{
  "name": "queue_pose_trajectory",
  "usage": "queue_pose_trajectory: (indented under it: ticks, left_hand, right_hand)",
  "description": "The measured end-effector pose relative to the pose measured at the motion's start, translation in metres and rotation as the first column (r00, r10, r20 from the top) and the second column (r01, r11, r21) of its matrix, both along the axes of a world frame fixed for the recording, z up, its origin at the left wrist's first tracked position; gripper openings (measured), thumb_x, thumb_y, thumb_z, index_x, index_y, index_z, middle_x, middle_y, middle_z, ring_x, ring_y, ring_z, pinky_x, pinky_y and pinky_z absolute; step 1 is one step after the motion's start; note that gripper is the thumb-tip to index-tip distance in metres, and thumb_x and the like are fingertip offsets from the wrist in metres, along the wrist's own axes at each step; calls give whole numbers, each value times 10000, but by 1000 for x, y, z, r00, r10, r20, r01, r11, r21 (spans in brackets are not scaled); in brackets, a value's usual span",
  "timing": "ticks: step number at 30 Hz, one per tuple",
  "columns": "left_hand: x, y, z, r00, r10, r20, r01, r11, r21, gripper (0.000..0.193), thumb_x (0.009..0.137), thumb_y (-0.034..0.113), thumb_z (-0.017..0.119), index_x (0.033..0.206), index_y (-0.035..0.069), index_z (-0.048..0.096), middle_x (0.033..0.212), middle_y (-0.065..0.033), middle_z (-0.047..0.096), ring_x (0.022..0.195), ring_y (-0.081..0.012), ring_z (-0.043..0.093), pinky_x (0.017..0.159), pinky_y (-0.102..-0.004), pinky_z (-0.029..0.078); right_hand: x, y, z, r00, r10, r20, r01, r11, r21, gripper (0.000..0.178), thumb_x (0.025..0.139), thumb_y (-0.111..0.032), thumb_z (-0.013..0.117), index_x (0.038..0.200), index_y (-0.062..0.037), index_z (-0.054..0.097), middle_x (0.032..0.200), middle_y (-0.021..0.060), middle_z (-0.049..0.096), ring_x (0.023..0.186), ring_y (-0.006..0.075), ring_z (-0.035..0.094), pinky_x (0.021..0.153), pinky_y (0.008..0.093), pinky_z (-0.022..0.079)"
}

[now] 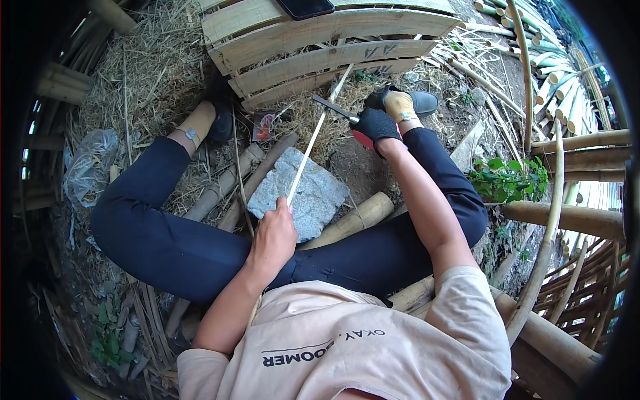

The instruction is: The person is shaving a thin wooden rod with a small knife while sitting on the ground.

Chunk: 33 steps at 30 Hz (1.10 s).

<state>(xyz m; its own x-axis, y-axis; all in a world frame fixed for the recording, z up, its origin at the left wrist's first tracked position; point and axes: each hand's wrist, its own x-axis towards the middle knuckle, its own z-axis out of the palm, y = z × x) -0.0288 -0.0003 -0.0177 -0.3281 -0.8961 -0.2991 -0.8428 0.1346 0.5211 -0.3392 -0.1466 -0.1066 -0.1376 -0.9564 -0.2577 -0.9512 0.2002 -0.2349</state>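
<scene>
My bare left hand (274, 233) is closed around the near end of a long, thin pale bamboo strip (308, 148). The strip runs up and away from me, over a flat grey stone (323, 197), toward the foot of a wooden crate (327, 35). My right hand (379, 130), in a black and red glove, grips a knife whose handle is mostly hidden by the fingers. Its dark blade (333, 108) points left and crosses the strip beyond the stone. Whether the edge cuts into the strip I cannot tell.
A phone (305, 7) lies on the crate. My bent legs frame the stone, with bamboo poles (363, 217) beside it. Dry straw and a clear plastic bag (91, 163) lie at left. Green leaves (508, 179) grow at right; a heap of bamboo (560, 93) lies farther off.
</scene>
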Motion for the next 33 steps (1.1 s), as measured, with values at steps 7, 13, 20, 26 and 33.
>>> queue_pose_trajectory:
  ticks: [7, 13, 20, 26, 33]
  left_hand:
    - [5, -1, -2, 999, 26, -20, -26, 1000, 5, 201, 1040, 132, 451, 1041, -57, 520, 743, -335, 627, 774, -523, 642, 685, -593, 511]
    - [3, -1, 2, 1000, 9, 15, -9, 1000, -17, 190, 1026, 107, 462, 1030, -72, 527, 734, -326, 645, 770, -495, 674, 686, -564, 549]
    - [-1, 2, 3, 1000, -4, 13, 4, 1000, -13, 187, 1036, 126, 457, 1044, -50, 519, 723, -329, 623, 752, -515, 646, 674, -589, 515]
    - [2, 1, 0, 1000, 11, 16, -11, 1000, -14, 190, 1037, 133, 460, 1038, -49, 514, 731, -330, 628, 763, -516, 648, 672, -593, 517]
    - [-5, 2, 10, 998, -32, 50, 33, 999, -11, 196, 1025, 114, 465, 1033, -70, 532, 727, -323, 646, 761, -493, 676, 684, -573, 548]
  right_hand:
    - [28, 20, 22, 967, 174, 187, -181, 983, 19, 388, 835, -418, 658, 976, -76, 775, 951, 260, 717, 916, 420, 704, 873, 461, 550]
    - [38, 19, 10, 976, 113, 187, -125, 991, 56, 372, 814, -393, 660, 945, -63, 772, 928, 255, 718, 903, 416, 707, 841, 465, 563]
    - [-2, 5, 5, 1000, 17, 20, -16, 1000, -6, 311, 832, -336, 640, 902, -67, 778, 919, 241, 727, 893, 403, 714, 831, 467, 565]
    - [45, 29, 38, 964, 183, 194, -194, 980, 37, 376, 840, -402, 648, 992, -79, 766, 967, 231, 725, 936, 398, 704, 862, 462, 550]
    - [6, 5, 5, 998, 14, 69, -16, 999, 39, 362, 829, -362, 641, 942, -44, 771, 951, 239, 724, 914, 407, 710, 855, 478, 554]
